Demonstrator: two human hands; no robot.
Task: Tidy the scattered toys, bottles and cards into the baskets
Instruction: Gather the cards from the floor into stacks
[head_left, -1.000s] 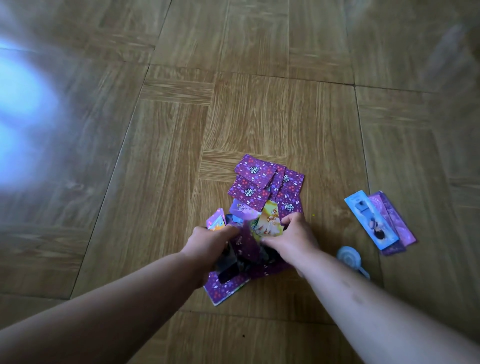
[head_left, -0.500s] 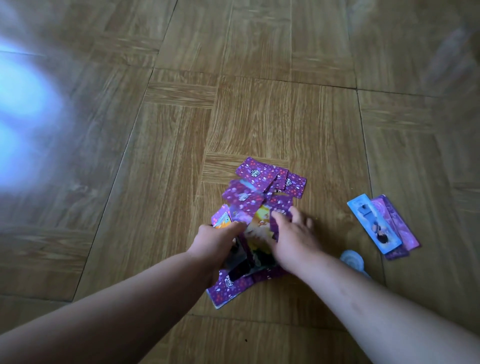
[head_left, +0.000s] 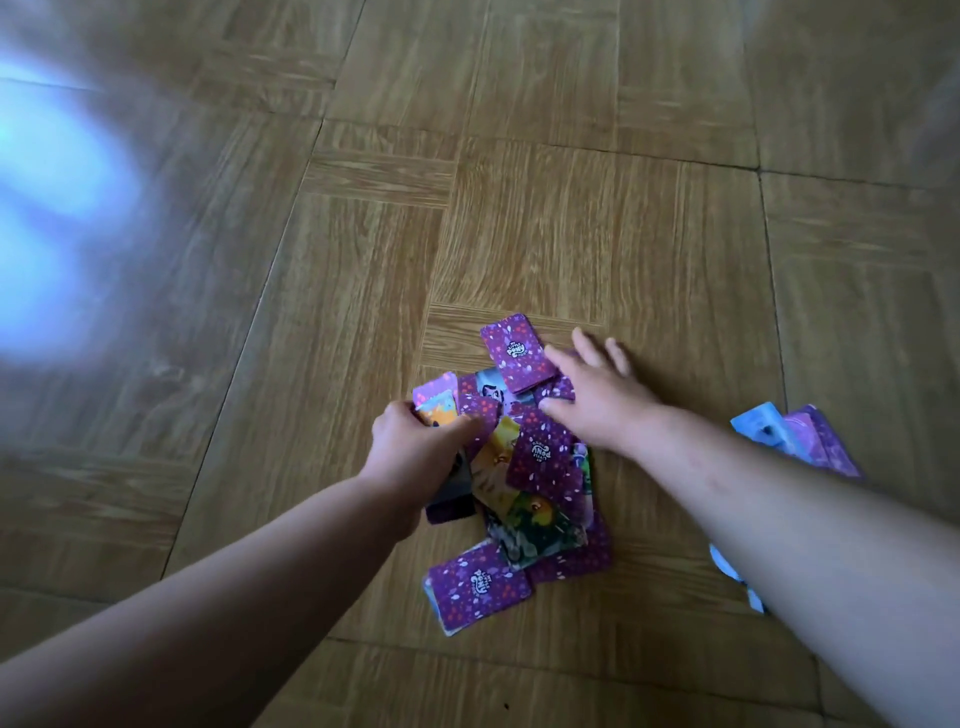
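On the brown wooden floor (head_left: 571, 234) lies a messy heap of small purple paper cards with white spots (head_left: 540, 467), some showing bright pictures. A second ago both hands were bunched close together on the near part of the heap. Now the right hand (head_left: 597, 400) has reached out to the far side. Its fingers (head_left: 587, 343) are spread flat and loose, resting on the top purple card (head_left: 517, 353), so it grips nothing yet. The left hand (head_left: 415, 452) has stayed at the left edge of the heap, curled tight around a small bunch of cards.

The heap has also changed shape. It was neater at the far end, and now more cards lie fanned out near the person, like the one lone purple card at the bottom (head_left: 478, 584).

I think the right hand is about to rake the far cards back toward the left hand. Two long blue and purple packets (head_left: 800, 436) wait off to the right, partly behind the right arm. No basket shows, so nothing is put away yet
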